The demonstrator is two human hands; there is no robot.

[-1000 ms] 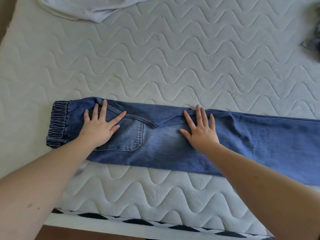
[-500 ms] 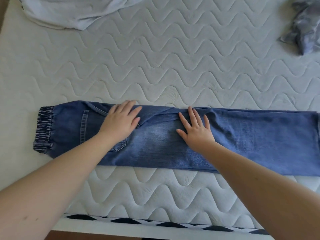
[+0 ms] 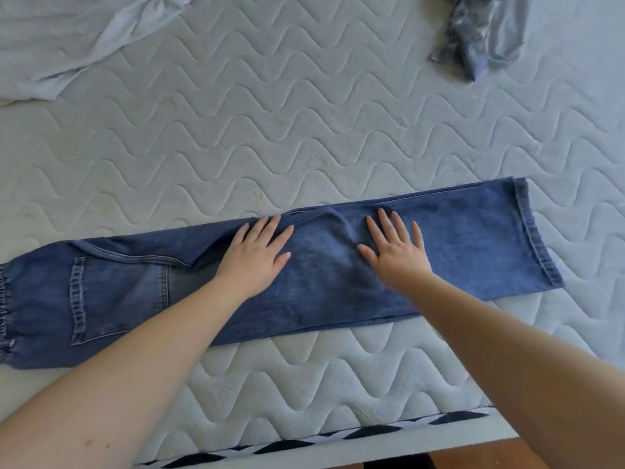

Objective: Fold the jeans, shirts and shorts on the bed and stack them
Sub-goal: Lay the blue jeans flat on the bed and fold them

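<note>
Head view. The jeans (image 3: pixel 338 282), already doubled lengthwise leg over leg, lie as a long band across the middle of the frame on the bed (image 3: pixel 304 130), waistband at the left edge and hem toward the right. The left hand (image 3: pixel 257 255) and the right hand (image 3: pixel 399 252) both rest flat on the denim near mid-leg, fingers straight and spread, grasping nothing. Risks, as judged from this layout: a soft ridge of cloth stands between the two hands, and if they press toward one another it may be set into a crease; if the hem is brought over to the waistband without the upper leg being held, the layers may slip apart and the edges fall out of line; the near edge of the jeans lies close to the mattress border at the bottom of the frame, so a pull toward the person could drag part of it over. Materials: the denim is mid-blue, heavy and matte, faded around the stitched back pocket (image 3: pixel 118 299), with a gathered elastic waistband (image 3: pixel 4 309) and a doubled hem seam. The bed shows a pale quilted cover with wavy stitching. A light, thin, rumpled shirt (image 3: pixel 67 38) lies at upper left; a grey crumpled garment (image 3: pixel 480 32), its kind uncertain, lies at upper right; neither is folded.
</note>
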